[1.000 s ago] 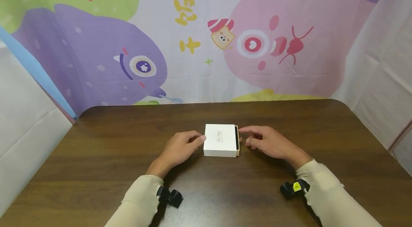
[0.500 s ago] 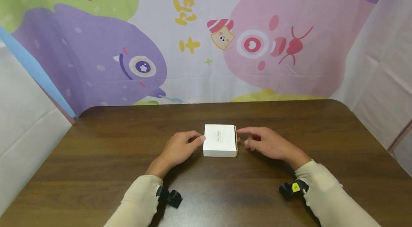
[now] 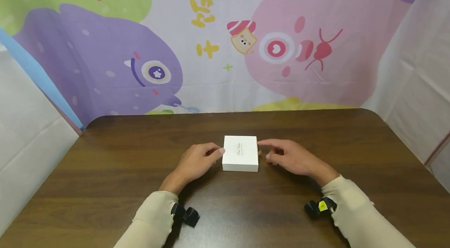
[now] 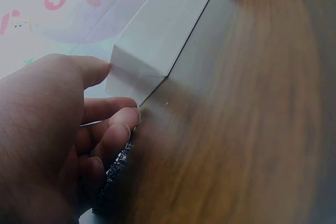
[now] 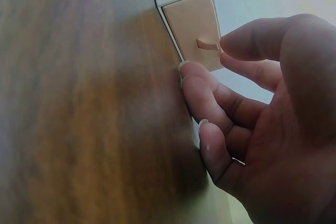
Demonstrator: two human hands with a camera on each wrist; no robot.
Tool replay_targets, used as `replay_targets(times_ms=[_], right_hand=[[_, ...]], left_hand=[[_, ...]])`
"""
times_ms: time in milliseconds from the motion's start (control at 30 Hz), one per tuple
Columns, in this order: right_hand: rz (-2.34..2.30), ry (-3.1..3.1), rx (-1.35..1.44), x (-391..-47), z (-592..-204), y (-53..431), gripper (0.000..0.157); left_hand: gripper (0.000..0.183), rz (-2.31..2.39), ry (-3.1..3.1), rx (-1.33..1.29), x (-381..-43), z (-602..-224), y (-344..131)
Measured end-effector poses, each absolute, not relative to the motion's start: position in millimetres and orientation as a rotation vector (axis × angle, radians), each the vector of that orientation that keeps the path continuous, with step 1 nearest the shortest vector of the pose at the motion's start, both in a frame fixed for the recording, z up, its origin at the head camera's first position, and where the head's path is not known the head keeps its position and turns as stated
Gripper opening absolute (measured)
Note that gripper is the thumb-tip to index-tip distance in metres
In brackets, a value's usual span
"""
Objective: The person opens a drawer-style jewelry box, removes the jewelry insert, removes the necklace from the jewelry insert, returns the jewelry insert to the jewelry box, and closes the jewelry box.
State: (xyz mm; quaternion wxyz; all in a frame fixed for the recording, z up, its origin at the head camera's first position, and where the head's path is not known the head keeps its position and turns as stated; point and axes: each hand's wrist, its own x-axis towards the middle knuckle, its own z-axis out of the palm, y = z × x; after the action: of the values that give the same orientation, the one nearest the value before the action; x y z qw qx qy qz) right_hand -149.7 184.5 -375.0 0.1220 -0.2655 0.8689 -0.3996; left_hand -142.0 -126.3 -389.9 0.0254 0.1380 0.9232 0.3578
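A small white drawer box with faint gold lettering on its lid lies flat on the table. The left hand rests its thumb and fingertips against the box's left side, which the left wrist view shows close up. From the other side, the right hand reaches its extended index finger to the box's right end, its other fingers loosely bent. In the right wrist view, the tan drawer sits flush inside the white sleeve. A short ribbon pull tab sticks out of it, close by the right thumb.
The brown wooden table has rounded far corners. Behind it hangs a cloth backdrop with cartoon figures, and pale cloth flanks both sides. Small black cameras are strapped on the left wrist and right wrist.
The drawer has slid left into its white sleeve until its dark opening no longer shows. The right hand has moved slightly left with it, while the left hand has stayed put.
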Motion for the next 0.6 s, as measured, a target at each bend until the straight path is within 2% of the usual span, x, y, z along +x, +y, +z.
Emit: replay_targets(times_ms=[600], right_hand=[[-1.113, 2.564, -0.792, -149.4, -372.9, 184.4, 0.042]], left_hand=[[0.028, 1.081, 2.877, 0.439, -142.5, -388.4, -124.7]])
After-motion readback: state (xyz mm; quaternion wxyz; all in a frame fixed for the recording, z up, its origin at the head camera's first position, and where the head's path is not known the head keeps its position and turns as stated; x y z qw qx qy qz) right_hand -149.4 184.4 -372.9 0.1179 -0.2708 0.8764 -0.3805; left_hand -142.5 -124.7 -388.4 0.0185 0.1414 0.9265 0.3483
